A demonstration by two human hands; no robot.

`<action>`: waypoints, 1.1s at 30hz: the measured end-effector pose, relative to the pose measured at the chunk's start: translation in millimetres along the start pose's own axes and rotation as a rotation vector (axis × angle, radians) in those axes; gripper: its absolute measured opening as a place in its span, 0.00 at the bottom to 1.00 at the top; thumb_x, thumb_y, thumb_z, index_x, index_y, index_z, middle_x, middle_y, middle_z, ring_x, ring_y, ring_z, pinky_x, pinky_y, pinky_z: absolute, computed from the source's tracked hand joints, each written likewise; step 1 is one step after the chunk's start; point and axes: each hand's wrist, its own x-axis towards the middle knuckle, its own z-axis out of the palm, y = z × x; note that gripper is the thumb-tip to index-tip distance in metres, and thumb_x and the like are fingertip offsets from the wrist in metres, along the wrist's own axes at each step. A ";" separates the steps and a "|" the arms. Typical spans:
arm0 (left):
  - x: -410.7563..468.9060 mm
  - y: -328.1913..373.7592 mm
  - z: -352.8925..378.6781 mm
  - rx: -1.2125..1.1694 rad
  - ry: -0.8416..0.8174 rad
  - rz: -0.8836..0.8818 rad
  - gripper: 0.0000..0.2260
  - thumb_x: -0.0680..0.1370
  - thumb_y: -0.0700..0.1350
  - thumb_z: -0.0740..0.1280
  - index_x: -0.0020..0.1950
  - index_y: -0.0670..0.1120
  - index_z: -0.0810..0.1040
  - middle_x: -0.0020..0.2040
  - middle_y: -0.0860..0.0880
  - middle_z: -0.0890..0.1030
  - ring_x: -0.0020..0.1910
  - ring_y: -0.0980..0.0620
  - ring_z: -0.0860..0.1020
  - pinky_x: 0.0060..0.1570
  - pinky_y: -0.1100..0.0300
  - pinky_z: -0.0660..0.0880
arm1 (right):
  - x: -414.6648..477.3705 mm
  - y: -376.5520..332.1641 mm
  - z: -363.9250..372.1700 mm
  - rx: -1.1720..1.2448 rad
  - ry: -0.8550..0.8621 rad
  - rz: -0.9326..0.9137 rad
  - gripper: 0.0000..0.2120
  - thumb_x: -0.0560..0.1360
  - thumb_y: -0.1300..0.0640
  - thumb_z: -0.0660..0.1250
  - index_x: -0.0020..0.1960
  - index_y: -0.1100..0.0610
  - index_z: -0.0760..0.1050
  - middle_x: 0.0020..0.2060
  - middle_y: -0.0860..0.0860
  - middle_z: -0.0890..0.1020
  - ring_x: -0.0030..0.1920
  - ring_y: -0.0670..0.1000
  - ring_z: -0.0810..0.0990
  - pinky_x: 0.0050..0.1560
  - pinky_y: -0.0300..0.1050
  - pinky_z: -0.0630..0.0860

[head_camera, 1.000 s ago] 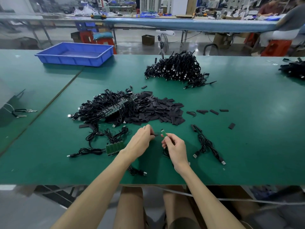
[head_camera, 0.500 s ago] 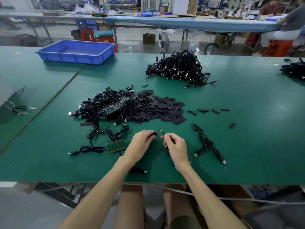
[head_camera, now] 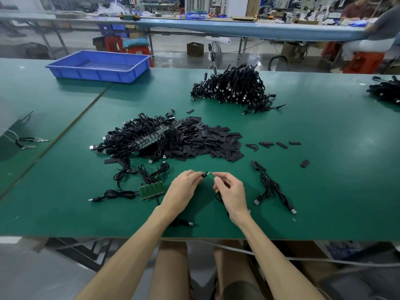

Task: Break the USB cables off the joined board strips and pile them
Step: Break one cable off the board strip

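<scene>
We found the right hand [head_camera: 230, 191] pinching a single small green board [head_camera: 211, 175] between thumb and fingertips, held just above the bench [head_camera: 329, 169]. The left hand [head_camera: 184, 189] pinched a small black piece [head_camera: 203, 175] at the board's free end. We could not tell whether that piece was a sleeve or a cable end. The two hands were nearly touching, and the board bridged the gap between them. Its long axis ran from the right fingertips up and leftward to the left fingertips, so in our judgement any parting or sliding move would act along that line.

A black cable [head_camera: 218, 197] hung below the right hand, partly hidden by the palm. We judged it to belong to the held board, though the join was not visible.

A joined board strip [head_camera: 151, 189] lay flat just left of the left hand, with cables attached on both long edges. It was the nearer hand's reach. Two loose cables [head_camera: 272, 189] lay right of the right hand.

Further out, a tangled heap of unbroken strips [head_camera: 140, 135] touched a heap of flat black sleeves [head_camera: 214, 141]. The pile of separated cables [head_camera: 231, 87] stood well beyond, ahead and to the right, nearer the right hand. A blue tray [head_camera: 97, 66] sat at the far left. Much stock was yet to be broken off.
</scene>
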 end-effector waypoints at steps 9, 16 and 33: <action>-2.9 0.2 -2.7 0.076 0.007 0.027 0.13 0.84 0.41 0.63 0.66 0.42 0.80 0.59 0.46 0.82 0.58 0.46 0.77 0.55 0.48 0.76 | -0.1 -1.8 -0.7 -0.023 -0.013 0.000 0.08 0.80 0.60 0.68 0.50 0.51 0.85 0.32 0.47 0.83 0.34 0.43 0.80 0.41 0.36 0.78; -3.8 -3.1 -2.3 0.113 0.019 0.067 0.13 0.81 0.34 0.65 0.63 0.44 0.82 0.58 0.47 0.81 0.55 0.47 0.77 0.53 0.52 0.76 | 0.1 -2.2 -0.7 -0.069 -0.038 -0.010 0.07 0.80 0.60 0.68 0.50 0.53 0.85 0.31 0.48 0.83 0.34 0.43 0.80 0.40 0.37 0.78; -3.9 -2.9 -4.6 0.063 0.023 0.105 0.18 0.79 0.28 0.62 0.64 0.42 0.80 0.60 0.48 0.81 0.58 0.48 0.74 0.56 0.52 0.75 | 0.0 -1.3 -0.4 -0.122 -0.061 -0.048 0.06 0.81 0.60 0.69 0.51 0.55 0.84 0.32 0.48 0.84 0.34 0.43 0.81 0.40 0.35 0.77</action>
